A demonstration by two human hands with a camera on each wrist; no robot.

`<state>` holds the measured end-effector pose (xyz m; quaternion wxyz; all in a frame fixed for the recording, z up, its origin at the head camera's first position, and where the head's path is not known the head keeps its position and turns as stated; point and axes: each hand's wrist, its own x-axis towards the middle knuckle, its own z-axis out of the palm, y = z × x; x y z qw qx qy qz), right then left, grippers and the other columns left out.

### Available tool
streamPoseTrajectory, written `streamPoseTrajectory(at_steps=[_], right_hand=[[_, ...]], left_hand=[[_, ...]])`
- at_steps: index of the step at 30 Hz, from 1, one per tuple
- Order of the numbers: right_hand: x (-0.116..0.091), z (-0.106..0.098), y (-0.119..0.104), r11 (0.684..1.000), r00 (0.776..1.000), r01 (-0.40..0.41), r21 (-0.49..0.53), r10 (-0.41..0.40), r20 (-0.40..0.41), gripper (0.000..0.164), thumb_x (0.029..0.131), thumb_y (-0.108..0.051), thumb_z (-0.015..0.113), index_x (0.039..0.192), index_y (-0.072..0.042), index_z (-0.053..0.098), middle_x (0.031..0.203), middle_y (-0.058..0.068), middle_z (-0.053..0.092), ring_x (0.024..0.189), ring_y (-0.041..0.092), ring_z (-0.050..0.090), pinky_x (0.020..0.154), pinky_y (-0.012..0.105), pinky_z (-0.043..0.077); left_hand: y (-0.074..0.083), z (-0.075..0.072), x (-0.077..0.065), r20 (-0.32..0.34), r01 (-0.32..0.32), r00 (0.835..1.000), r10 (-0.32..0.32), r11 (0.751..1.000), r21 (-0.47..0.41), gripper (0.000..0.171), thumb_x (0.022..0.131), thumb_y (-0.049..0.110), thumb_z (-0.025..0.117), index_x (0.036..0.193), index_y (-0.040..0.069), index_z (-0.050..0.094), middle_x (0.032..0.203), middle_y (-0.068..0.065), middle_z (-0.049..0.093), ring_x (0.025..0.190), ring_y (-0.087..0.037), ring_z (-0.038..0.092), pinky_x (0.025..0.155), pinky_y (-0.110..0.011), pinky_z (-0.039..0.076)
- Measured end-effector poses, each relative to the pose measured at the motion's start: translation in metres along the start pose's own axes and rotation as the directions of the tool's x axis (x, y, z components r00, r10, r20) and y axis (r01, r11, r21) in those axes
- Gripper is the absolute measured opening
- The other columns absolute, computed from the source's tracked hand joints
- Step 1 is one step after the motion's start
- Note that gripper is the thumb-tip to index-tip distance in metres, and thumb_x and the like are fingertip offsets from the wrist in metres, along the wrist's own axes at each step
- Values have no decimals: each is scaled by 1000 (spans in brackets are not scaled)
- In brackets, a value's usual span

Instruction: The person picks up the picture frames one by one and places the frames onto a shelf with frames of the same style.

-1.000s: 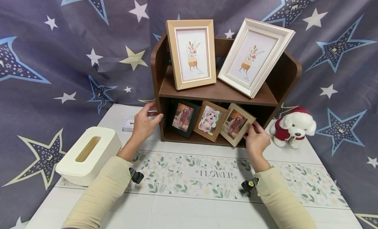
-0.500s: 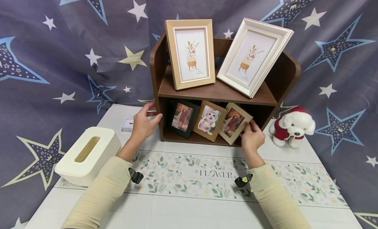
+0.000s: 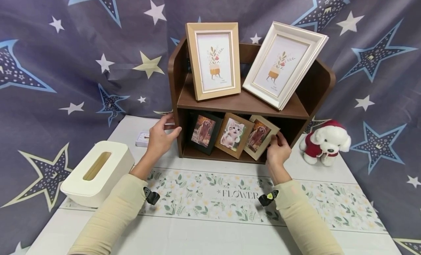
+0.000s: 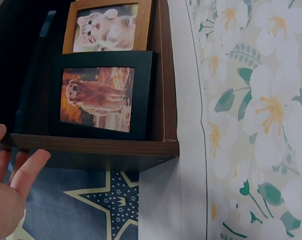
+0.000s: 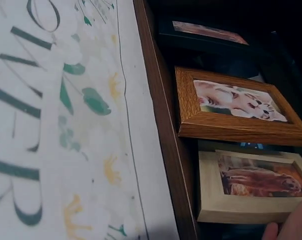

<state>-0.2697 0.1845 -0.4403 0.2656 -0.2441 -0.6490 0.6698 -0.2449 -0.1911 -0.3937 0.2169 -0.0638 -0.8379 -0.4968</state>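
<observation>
My right hand [image 3: 278, 152] grips the right edge of a small beige picture frame [image 3: 277, 129] with a dog photo, tilted in the lower compartment of a brown shelf [image 3: 243, 106]. The frame's left edge lies close beside a brown wooden frame [image 3: 227, 121] with a kitten photo. Left of that stands a black frame [image 3: 213, 136] with another dog photo. My left hand [image 3: 161, 135] touches the shelf's left side panel, its fingers at the outer side and front edge. In the left wrist view, the left fingers [image 4: 33, 167] touch this panel beside the black frame.
On the upper shelf stand a tan frame [image 3: 235, 65] and a tilted white frame [image 3: 300, 70], both larger. A cream tissue box [image 3: 115, 167] and small clock [image 3: 142, 139] lie left. A white plush dog [image 3: 329, 141] sits right; a floral runner [image 3: 197, 196] crosses the table.
My right hand has moved left and slightly up with the beige frame, which has shifted closer to the kitten frame, deeper into the compartment. My left hand stays at the side panel.
</observation>
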Motion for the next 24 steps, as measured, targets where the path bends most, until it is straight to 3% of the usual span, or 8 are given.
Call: streamPoseTrajectory(at_steps=[3, 11, 14, 18, 24], right_hand=[[2, 0, 2, 1000, 1000, 2, 14, -2, 6, 30, 102, -16, 60, 131, -15, 70, 90, -5, 58, 82, 14, 60, 60, 15, 46], [8, 0, 5, 999, 1000, 21, -34, -21, 6, 31, 104, -19, 58, 133, -21, 70, 94, -8, 58, 90, 7, 62, 79, 20, 52], [7, -2, 5, 999, 1000, 19, -43, -18, 3, 31, 104, -19, 58, 133, -20, 69, 93, -9, 57, 89, 7, 62, 78, 20, 52], [5, -2, 1, 999, 1000, 0, -40, 0, 18, 32, 104, -16, 56, 134, -13, 67, 102, -4, 60, 94, 7, 61, 83, 19, 51], [-2, -9, -6, 992, 993, -28, -122, 42, 114, 40, 105, -19, 51, 142, -5, 58, 137, 15, 62, 127, 22, 58, 106, 33, 48]], left_hand=[[1, 1, 1, 4, -5, 1000, 5, 1000, -2, 51, 90, 11, 75, 139, 8, 59, 122, -17, 71, 106, -33, 74, 70, -10, 50], [2, 3, 1, 10, 0, 1000, 1, 1000, -13, 50, 90, 12, 76, 137, 8, 60, 122, -17, 71, 107, -33, 74, 71, -8, 48], [2, 4, 1, 9, -4, 1000, 4, 1000, -11, 50, 90, 10, 76, 137, 7, 59, 123, -18, 71, 107, -34, 74, 76, -20, 56], [1, 5, -1, -5, 0, 1000, 0, 1000, -4, 50, 90, 10, 74, 138, 6, 59, 124, -19, 70, 108, -35, 73, 83, -46, 61], [2, 3, -11, -46, 5, 999, -5, 1000, -1, 46, 92, 10, 72, 136, 4, 60, 124, -19, 71, 110, -35, 72, 98, -51, 54]])
